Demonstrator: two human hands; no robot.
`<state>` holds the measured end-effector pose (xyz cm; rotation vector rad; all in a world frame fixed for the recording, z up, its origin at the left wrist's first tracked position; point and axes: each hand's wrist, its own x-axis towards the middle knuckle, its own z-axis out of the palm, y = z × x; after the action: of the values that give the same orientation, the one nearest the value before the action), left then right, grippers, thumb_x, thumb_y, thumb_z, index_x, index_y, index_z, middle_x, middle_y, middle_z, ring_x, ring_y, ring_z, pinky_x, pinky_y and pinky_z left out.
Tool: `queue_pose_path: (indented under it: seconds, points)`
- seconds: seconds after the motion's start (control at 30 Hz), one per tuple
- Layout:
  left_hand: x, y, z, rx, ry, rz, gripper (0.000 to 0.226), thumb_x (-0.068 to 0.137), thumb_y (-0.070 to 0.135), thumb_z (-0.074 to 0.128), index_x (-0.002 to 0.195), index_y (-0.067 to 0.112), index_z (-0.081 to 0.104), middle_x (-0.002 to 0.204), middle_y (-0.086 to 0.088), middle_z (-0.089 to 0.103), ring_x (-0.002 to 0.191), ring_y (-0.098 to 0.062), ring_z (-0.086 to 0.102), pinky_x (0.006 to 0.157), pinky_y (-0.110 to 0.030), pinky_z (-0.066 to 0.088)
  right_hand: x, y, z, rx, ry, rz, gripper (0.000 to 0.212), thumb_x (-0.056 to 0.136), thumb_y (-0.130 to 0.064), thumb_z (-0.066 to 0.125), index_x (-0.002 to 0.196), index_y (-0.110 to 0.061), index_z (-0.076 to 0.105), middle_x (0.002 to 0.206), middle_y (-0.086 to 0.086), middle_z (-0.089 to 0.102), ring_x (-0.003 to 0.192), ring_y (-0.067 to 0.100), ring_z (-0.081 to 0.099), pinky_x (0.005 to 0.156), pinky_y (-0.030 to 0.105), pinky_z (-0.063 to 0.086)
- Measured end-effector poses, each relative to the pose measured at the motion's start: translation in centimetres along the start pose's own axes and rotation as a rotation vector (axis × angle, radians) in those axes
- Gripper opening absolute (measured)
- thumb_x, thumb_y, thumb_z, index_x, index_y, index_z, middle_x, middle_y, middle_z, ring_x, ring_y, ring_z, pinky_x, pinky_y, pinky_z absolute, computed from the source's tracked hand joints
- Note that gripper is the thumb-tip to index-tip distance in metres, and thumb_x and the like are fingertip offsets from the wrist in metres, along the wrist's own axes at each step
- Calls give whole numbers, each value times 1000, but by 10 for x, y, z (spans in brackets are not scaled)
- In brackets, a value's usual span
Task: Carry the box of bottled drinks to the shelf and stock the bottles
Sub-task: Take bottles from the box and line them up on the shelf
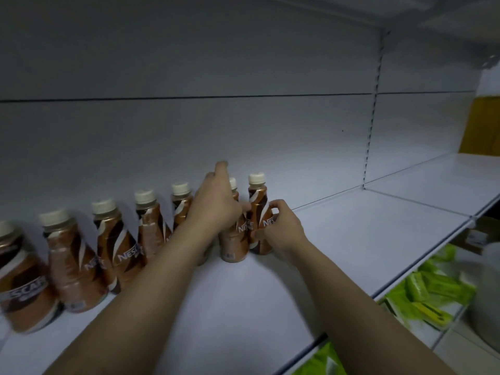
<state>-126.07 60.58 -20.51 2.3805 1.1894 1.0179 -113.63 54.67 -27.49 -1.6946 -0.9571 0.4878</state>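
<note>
A row of brown coffee bottles with cream caps stands along the back of the white shelf (pixel 338 239), from the far left bottle (pixel 21 288) to the rightmost bottle (pixel 258 209). My right hand (pixel 281 226) wraps around the lower body of the rightmost bottle. Beside it, my left hand (pixel 216 204) covers the upper part of the neighbouring bottle (pixel 234 244), with the index finger raised and the thumb touching the bottle's neck. The box is not in view.
The shelf's back panel (pixel 189 131) rises behind the row. An upright slotted post (pixel 372 125) divides the bays. Green packets (pixel 427 293) lie on the lower shelf at the right, and a yellow box (pixel 481 125) stands at the far right.
</note>
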Motion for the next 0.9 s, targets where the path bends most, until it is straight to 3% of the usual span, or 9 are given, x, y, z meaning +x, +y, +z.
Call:
queue_pose_path:
  seconds: [0.07,0.13,0.23,0.3,0.47,0.63,0.7,0.8,0.9]
  points:
    - [12,2,-11,115,-14,34,60,75,25,78,127,22,49,115,-5,60,94,-22,56,73,-33,46,9,-4,4,-17,-14,19,65,65,-6,78,120,-23,47,103,3,63,97,25,60,82,37,53]
    - [18,-1,-20,163,-25,48,47,73,27,79,115,23,59,97,4,59,81,-16,53,67,-31,41,15,-8,8,-16,-25,38,67,65,-2,76,122,-21,47,105,6,63,100,27,59,87,43,53]
    - [25,-5,-24,318,9,113,42,69,40,79,106,28,62,92,6,63,85,-19,55,83,-37,40,26,-13,15,13,-48,81,67,66,4,71,124,-19,47,109,8,63,105,30,58,93,47,52]
    - [31,-8,-25,423,29,140,40,70,46,76,104,30,62,92,5,66,90,-20,56,92,-41,30,32,-16,19,54,-67,112,66,66,7,70,123,-16,48,111,10,63,107,32,58,94,49,51]
    - [45,-21,-23,497,58,149,41,69,49,75,103,30,62,93,5,65,90,-20,56,91,-41,27,35,-10,34,50,-37,50,65,70,-1,74,126,-19,47,113,9,64,106,30,61,94,49,51]
    - [50,-23,-22,582,69,146,40,66,51,77,96,31,62,89,4,63,82,-20,48,90,-42,27,26,6,32,-81,-2,-138,71,70,-15,81,132,-26,49,114,-2,65,102,19,63,89,33,52]
    - [51,-21,-25,600,67,141,41,66,51,77,99,31,63,91,3,64,87,-22,51,91,-43,27,24,8,29,-94,-6,-172,68,71,-16,81,131,-29,51,108,-8,64,97,14,63,83,24,47]
    - [48,-22,-28,611,53,134,42,67,51,77,102,31,63,95,2,64,94,-24,54,93,-43,26,22,9,30,-91,-18,-198,65,74,-14,78,131,-30,51,100,-15,59,93,8,59,84,22,47]
    - [47,-22,-30,632,60,121,42,66,52,77,99,31,63,95,2,64,95,-24,54,92,-43,26,22,13,32,-62,-18,-206,63,77,-11,76,132,-31,50,94,-23,56,83,-4,55,69,6,38]
